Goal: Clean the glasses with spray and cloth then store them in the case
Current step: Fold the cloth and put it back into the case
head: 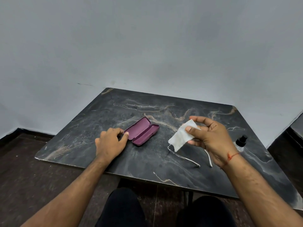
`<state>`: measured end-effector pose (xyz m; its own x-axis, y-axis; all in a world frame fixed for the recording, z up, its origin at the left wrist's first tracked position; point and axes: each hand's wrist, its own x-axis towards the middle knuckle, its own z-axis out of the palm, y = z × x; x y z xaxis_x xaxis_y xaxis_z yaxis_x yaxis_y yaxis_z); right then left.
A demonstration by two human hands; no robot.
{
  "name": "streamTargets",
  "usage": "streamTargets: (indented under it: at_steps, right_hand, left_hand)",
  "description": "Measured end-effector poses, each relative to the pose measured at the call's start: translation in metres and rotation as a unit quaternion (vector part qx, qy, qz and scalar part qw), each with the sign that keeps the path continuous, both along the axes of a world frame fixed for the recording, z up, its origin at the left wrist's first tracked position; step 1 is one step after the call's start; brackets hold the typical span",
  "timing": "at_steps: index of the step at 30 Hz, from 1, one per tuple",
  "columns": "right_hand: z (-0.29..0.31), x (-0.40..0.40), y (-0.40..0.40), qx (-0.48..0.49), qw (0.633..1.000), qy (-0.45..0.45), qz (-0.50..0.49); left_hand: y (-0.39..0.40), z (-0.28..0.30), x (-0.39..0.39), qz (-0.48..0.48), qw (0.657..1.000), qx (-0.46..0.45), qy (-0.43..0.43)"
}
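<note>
On the dark marble table (114, 163) the purple case (142, 131) lies open; the left hand (109, 142) rests at its near end, thumb touching the rim, fingers loosely curled. The right hand (211, 138) pinches the white cloth (181, 136) above the glasses (188, 158), which lie unfolded on the table, the spray bottle (241, 142) just right of it

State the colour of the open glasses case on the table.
Purple, inside and out: the glasses case, seen in the head view.

No text, label, brand, number or sign can be read anywhere in the view; the purple case (142, 133), the white cloth (182, 136) and the spray bottle (241, 142) show no legible marking.
</note>
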<state>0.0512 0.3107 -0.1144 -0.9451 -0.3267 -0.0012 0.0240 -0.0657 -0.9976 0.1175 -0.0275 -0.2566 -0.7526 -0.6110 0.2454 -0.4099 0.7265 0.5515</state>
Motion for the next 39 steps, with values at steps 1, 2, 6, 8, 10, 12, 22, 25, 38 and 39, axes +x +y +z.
streamTargets:
  at_steps: [1, 2, 6, 8, 10, 12, 22, 25, 38, 39]
  right_hand:
    - [0.000, -0.002, -0.005, 0.003, 1.000, -0.001, 0.001]
    - [-0.001, -0.004, -0.011, 0.006, 1.000, -0.003, 0.003]
    - [-0.005, -0.009, -0.045, 0.001, 1.000, -0.011, 0.017]
    - [-0.008, -0.009, -0.066, -0.008, 0.999, -0.016, 0.034]
    - [-0.012, -0.008, -0.087, -0.020, 0.998, -0.029, 0.050]
    - [-0.018, -0.006, -0.108, -0.039, 0.996, -0.054, 0.065]
    - [-0.065, -0.026, -0.138, 0.212, 0.977, 0.028, 0.022]
    - [-0.069, -0.033, -0.133, 0.272, 0.958, 0.085, 0.022]
    - [-0.078, -0.026, -0.147, 0.268, 0.946, 0.169, 0.067]
    - [-0.079, -0.025, -0.148, 0.264, 0.946, 0.175, 0.071]
  left_hand:
    - [-0.001, 0.000, 0.001, -0.006, 0.999, 0.025, 0.031]
    - [-0.001, -0.001, 0.003, -0.014, 0.997, 0.054, 0.058]
    - [0.000, -0.001, 0.010, -0.057, 0.982, 0.118, 0.135]
    - [0.000, 0.000, 0.011, -0.066, 0.977, 0.128, 0.154]
    - [0.001, 0.000, 0.011, -0.070, 0.974, 0.140, 0.166]
    - [0.000, 0.000, 0.011, -0.070, 0.971, 0.151, 0.171]
    - [-0.001, -0.001, 0.010, -0.066, 0.967, 0.170, 0.179]
    - [-0.002, -0.001, 0.010, -0.061, 0.966, 0.171, 0.182]
    - [0.005, 0.003, 0.012, -0.077, 0.956, 0.208, 0.191]
    - [0.005, 0.003, 0.012, -0.077, 0.957, 0.206, 0.191]
